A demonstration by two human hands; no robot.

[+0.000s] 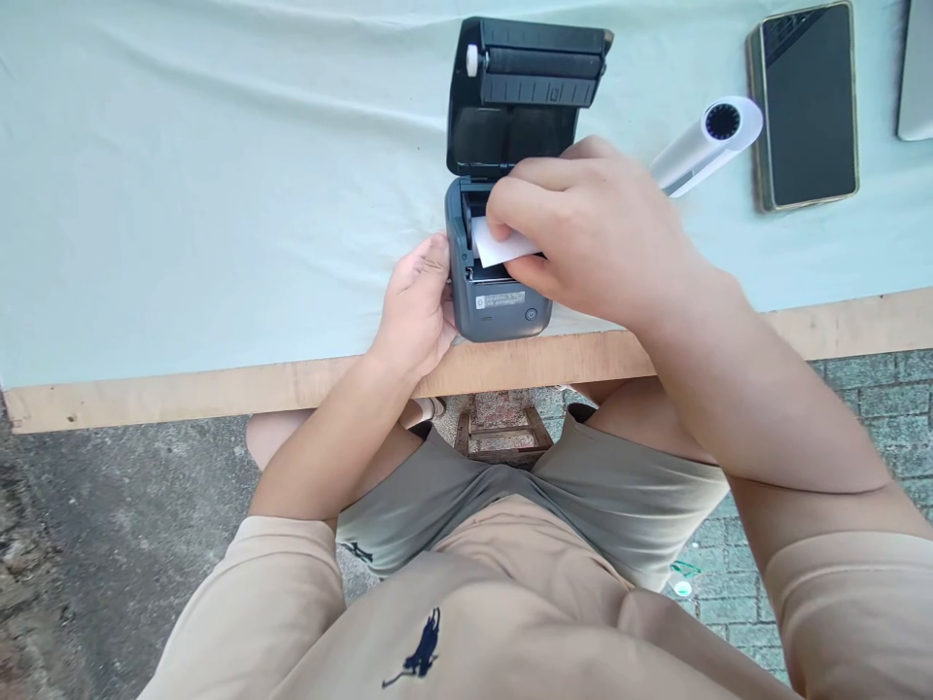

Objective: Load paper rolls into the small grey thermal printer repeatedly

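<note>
A small dark grey label printer [502,324] stands near the table's front edge, its black lid [514,136] swung up and back. My left hand [419,301] grips the printer's left side, thumb along the casing. Over the open compartment is my right hand [583,224], its thumb and index finger pinching white paper [498,251]. The paper's loose end sticks out leftward above the front of the compartment. My fingers hide the rest of the paper, so I cannot tell whether a roll sits beneath.
Right of the printer lies a loosely rolled white paper tube [696,151] with a dark round end. Beyond it a dark-screened phone [812,107] rests on something box-like. A grey object [918,78] is cut off at the right edge. The pale cloth [219,194] ends at a wooden table edge [182,394].
</note>
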